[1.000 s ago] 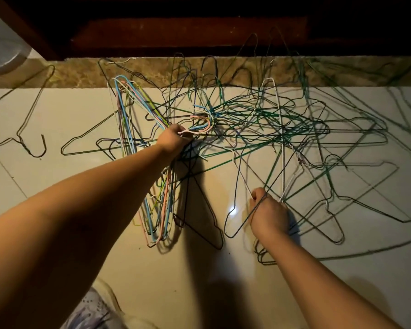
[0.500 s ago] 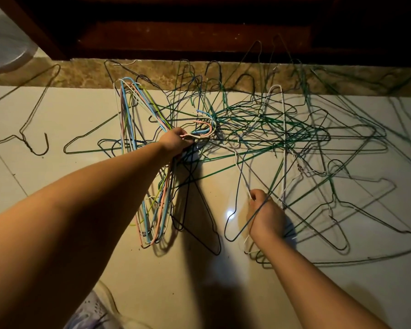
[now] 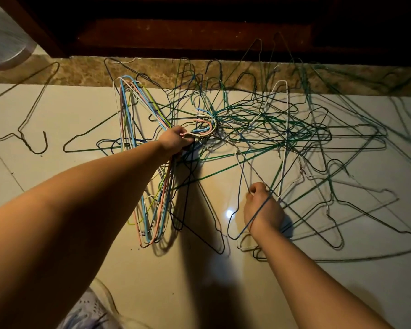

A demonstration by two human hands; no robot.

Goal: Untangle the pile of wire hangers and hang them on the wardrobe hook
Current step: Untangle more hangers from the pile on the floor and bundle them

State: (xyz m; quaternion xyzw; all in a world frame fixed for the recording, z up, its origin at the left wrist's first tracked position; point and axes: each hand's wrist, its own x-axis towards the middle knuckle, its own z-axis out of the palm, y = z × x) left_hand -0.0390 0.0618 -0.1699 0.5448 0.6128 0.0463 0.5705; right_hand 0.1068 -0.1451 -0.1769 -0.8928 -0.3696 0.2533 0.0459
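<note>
While the pile crowds the skirting, open floor lies nearer — left grip clenches a bundle, long axis near-to-far, hooks rightward; right grip pinches one hanger.

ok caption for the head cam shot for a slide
Left hand grips a bundle of pastel hangers while right hand pinches a wire from the tangled pile on the floor.

hanger bundle, 9 o'clock: showing pastel blue, pink, yellow, white | tangled hanger pile, 1 o'clock: showing green, black | threshold strip, 12 o'clock: showing mottled brown
</note>
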